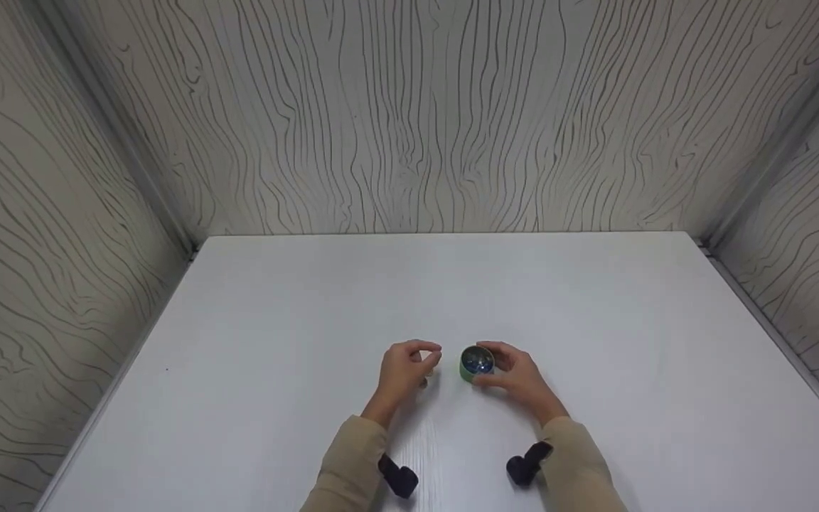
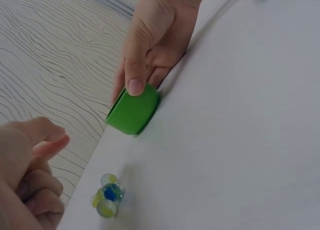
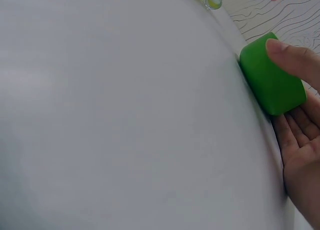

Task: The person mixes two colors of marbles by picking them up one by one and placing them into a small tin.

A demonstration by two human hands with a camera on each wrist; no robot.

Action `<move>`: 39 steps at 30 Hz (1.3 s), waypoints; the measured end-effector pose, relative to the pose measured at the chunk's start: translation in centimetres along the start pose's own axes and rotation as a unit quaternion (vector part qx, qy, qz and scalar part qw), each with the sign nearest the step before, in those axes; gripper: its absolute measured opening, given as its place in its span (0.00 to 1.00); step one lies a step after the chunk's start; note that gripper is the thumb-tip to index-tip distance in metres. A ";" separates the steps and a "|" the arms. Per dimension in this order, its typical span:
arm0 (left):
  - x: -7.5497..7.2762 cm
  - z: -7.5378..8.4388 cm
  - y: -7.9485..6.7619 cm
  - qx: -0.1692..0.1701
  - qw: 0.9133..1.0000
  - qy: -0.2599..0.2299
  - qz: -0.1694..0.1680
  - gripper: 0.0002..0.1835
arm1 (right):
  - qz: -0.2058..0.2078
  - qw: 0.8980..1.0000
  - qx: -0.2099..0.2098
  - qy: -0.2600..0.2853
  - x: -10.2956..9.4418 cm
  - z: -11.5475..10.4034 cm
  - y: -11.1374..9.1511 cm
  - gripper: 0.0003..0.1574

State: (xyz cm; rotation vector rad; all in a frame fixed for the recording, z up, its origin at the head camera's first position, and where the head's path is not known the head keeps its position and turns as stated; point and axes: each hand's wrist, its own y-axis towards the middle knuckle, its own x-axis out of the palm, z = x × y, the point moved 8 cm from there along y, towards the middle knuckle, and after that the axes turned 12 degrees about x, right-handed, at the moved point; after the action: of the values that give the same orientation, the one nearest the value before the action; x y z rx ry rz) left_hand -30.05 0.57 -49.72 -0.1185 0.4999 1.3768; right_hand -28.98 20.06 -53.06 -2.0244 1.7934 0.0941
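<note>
My right hand (image 1: 520,377) grips a small round green cup (image 1: 465,373) low over the white table, its thumb on one side and its fingers round the other. The cup's mouth faces up in the head view, with shiny dark and bluish glassy contents (image 1: 479,362) inside; single pieces cannot be made out. To its left hovers my left hand (image 1: 404,368), thumb and index fingertips close together, other fingers curled, nothing visible between them. Beneath it, several clear glass marbles with yellow and blue swirls (image 2: 106,208) sit clustered on the table in the left wrist view.
The white table (image 1: 274,306) extends around both hands. Pale wood-grain panels (image 1: 409,121) stand behind it and on both sides. Beige sleeves (image 1: 352,455) cover the forearms, with a black wrist camera (image 1: 401,480) on the left and another (image 1: 523,469) on the right.
</note>
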 end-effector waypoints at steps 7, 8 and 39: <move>-0.5 -0.5 -0.3 -0.019 1.000 0.003 0.004 0.09 | 0.006 1.000 0.003 0.003 -0.1 0.0 0.1 0.41; -0.6 -0.6 -0.3 -0.022 1.000 0.005 0.005 0.09 | 0.006 1.000 0.002 0.004 -0.1 0.0 0.1 0.41; -3.0 -3.3 -2.1 -0.024 0.999 0.033 0.024 0.08 | 0.002 1.000 0.008 0.009 -0.1 0.3 0.1 0.42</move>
State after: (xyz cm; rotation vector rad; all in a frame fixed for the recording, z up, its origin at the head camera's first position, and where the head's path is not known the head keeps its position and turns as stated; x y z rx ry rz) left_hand -29.29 -3.82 -51.85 -0.1923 0.5277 1.4350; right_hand -29.06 20.23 -53.36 -2.0167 1.8029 0.0637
